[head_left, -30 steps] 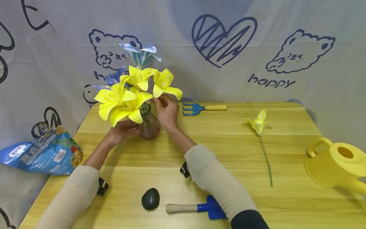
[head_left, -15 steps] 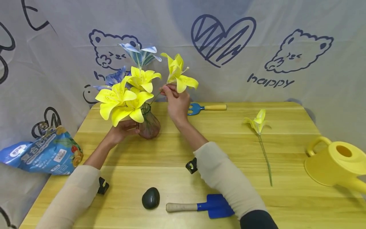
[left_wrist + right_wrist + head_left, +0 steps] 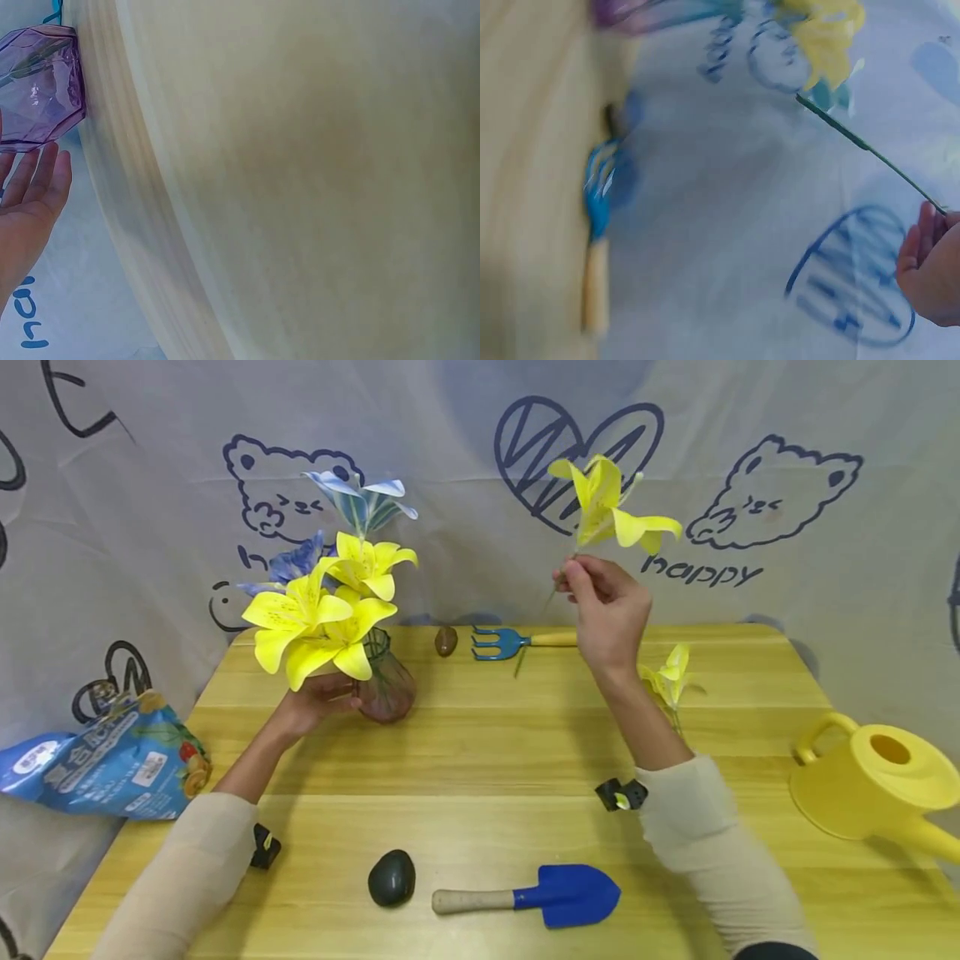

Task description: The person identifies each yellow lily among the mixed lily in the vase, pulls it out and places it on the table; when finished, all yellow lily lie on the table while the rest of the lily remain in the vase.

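My right hand (image 3: 615,614) pinches a yellow artificial lily (image 3: 600,506) by its green stem, just under the bloom. The lily is up in the air, apart from the vase, its stem slanting down to the left. In the right wrist view the stem (image 3: 866,148) runs from the fingertips across the backdrop. On the left stands a pinkish-purple glass vase (image 3: 388,689) with several yellow lilies (image 3: 348,639) and blue flowers (image 3: 360,506). My left hand (image 3: 315,702) is at the vase's left side; in the left wrist view its fingers (image 3: 45,169) look fairly straight, tips at the glass.
Another yellow lily (image 3: 667,677) lies behind my right forearm. A blue hand fork (image 3: 498,643) and brown stone (image 3: 446,641) lie at the back. A dark stone (image 3: 392,878) and blue trowel (image 3: 577,895) are in front, a yellow watering can (image 3: 855,785) right, a blue bag (image 3: 135,764) left.
My right hand has drawn a yellow lily up out of the vase and carried it to the right. The left hand stays beside the vase. The brown stone has come into sight.
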